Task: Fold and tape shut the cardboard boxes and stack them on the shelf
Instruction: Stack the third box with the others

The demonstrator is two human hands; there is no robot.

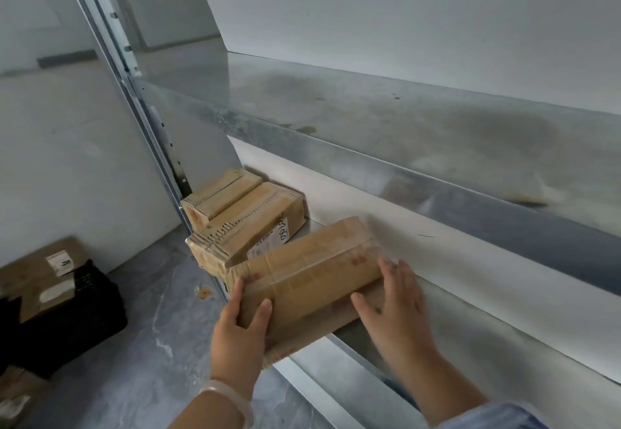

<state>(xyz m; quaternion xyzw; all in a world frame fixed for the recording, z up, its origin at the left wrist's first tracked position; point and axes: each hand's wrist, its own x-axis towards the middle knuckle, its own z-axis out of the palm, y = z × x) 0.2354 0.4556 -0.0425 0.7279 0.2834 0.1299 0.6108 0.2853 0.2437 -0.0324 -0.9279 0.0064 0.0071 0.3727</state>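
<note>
- I see the taped box (309,277) on the lower shelf (363,338), its near corner past the front edge.
- Left hand (238,331) grips the near-left corner, thumb on the near face.
- Right hand (396,307) lies flat against the box's right end, fingers straight, motion-blurred.
- Hands are apart, box between them.
- Second box (245,223) and third box (221,193) sit side by side further left on the same shelf.

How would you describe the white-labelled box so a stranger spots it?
Go to the lower metal shelf, left end by the upright post. Of three cardboard boxes, it is the middle box, between the corner box and the held box. Only it shows a handwritten white label.
</note>
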